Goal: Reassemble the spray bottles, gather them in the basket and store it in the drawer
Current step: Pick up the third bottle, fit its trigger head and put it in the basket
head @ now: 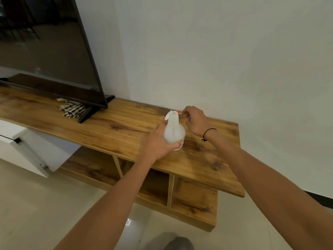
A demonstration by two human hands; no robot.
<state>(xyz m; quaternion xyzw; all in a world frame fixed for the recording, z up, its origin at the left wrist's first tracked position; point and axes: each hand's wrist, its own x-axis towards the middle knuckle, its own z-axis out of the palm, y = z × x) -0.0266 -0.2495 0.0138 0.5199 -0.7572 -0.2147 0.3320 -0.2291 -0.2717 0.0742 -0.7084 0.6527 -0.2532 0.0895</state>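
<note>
A translucent white spray bottle (173,129) with a round belly and a narrow open neck stands on the wooden TV cabinet top (126,127). My left hand (158,141) wraps around its lower body. My right hand (193,120) is just right of the neck, fingers pinched on a small white spray head with a red tip (178,112); most of that part is hidden behind the bottle and my fingers. No basket is in view.
A large black TV (50,51) stands on the cabinet at left, with a checked cloth (72,109) by its foot. A white drawer (19,143) hangs open at lower left. Open wooden shelves (194,201) lie under the top. The white wall is close behind.
</note>
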